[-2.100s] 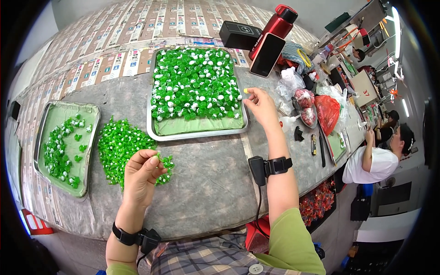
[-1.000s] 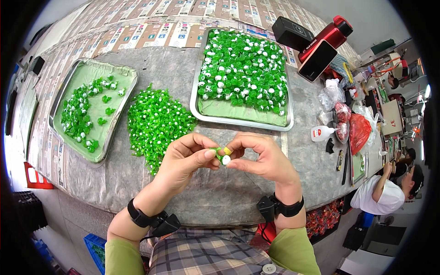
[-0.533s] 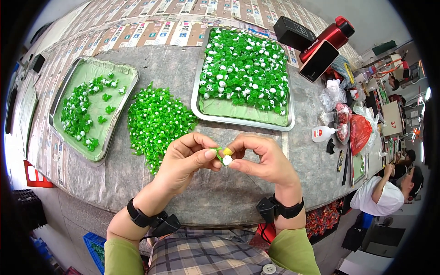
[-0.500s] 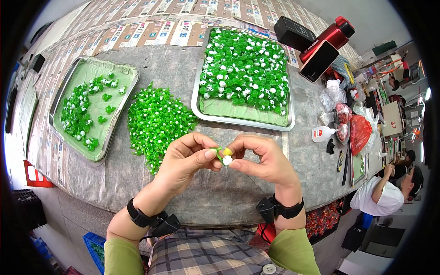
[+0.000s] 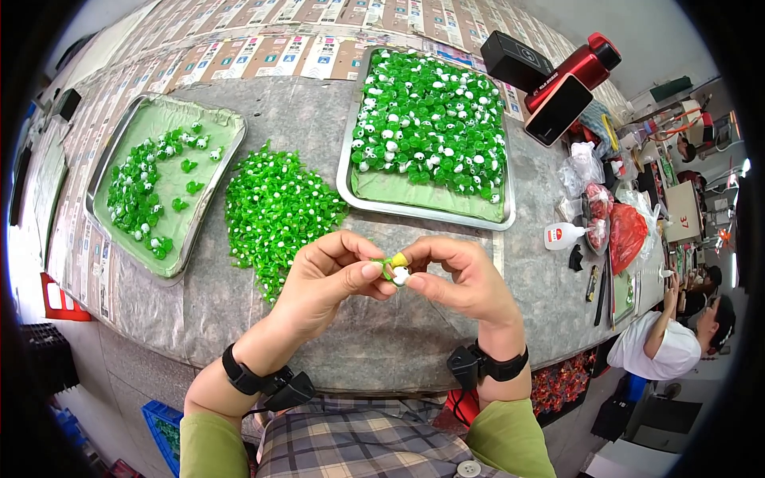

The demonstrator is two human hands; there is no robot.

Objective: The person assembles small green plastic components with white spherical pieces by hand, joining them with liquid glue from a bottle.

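My left hand (image 5: 331, 279) pinches a small green plastic piece (image 5: 388, 264) between thumb and fingertips, above the near middle of the table. Against it, my right hand (image 5: 458, 279) grips a small white ball (image 5: 401, 276) with a dark spot, like a toy eye. Something yellow (image 5: 399, 260) covers the right index fingertip, perhaps a finger cot. Fingers partly hide how the two pieces meet. Just beyond my left hand lies a heap of loose green pieces with white spots (image 5: 279, 211).
A metal tray (image 5: 430, 213) full of green pieces with white balls stands at the back; a smaller tray (image 5: 179, 255) is at left. To the right are a phone (image 5: 559, 110), red bottle (image 5: 594, 60), black box (image 5: 516, 60), white squeeze bottle (image 5: 562, 234) and a seated person (image 5: 657, 346).
The white ball and both sets of fingertips have shifted slightly right, and the ball has turned a little. My hands keep their grip; the whole view has moved slightly.
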